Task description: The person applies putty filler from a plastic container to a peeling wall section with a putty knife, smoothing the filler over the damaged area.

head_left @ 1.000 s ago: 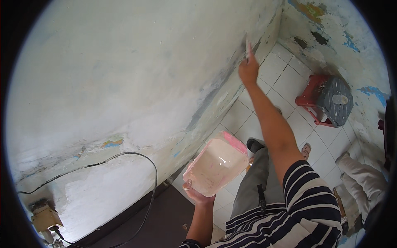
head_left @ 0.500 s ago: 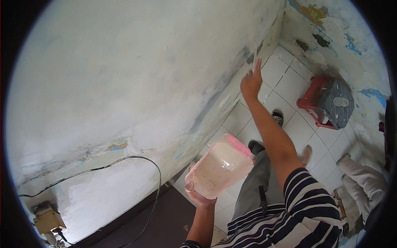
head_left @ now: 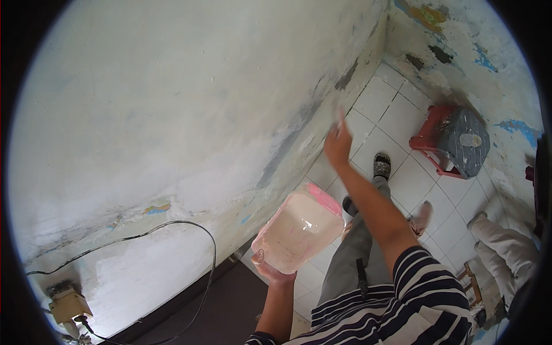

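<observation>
My left hand (head_left: 275, 269) grips the lower rim of a pink plastic tub (head_left: 325, 199), thumb over the edge. Pale, glossy wet paint or filler (head_left: 299, 227) lies inside, and the tub's walls are smeared with it. Higher up, my right hand (head_left: 339, 141) is held close to the low part of the wall (head_left: 190, 115). Its fingers are curled, with the index finger stretched along something slim and blurred, whose kind I cannot make out. The wall near it bears grey bare streaks (head_left: 293, 135) and peeling patches.
A red and grey step stool (head_left: 468, 141) stands on the white tiled floor (head_left: 368, 100) by the right wall. At lower left, a black cable (head_left: 167, 223) loops from a socket box (head_left: 70, 307). A person's legs in pale trousers (head_left: 506, 241) show at far right, near a wooden frame (head_left: 472, 284).
My right hand has moved down along the wall, slightly left and toward me. The tub in my left hand has shifted a little left in view.
</observation>
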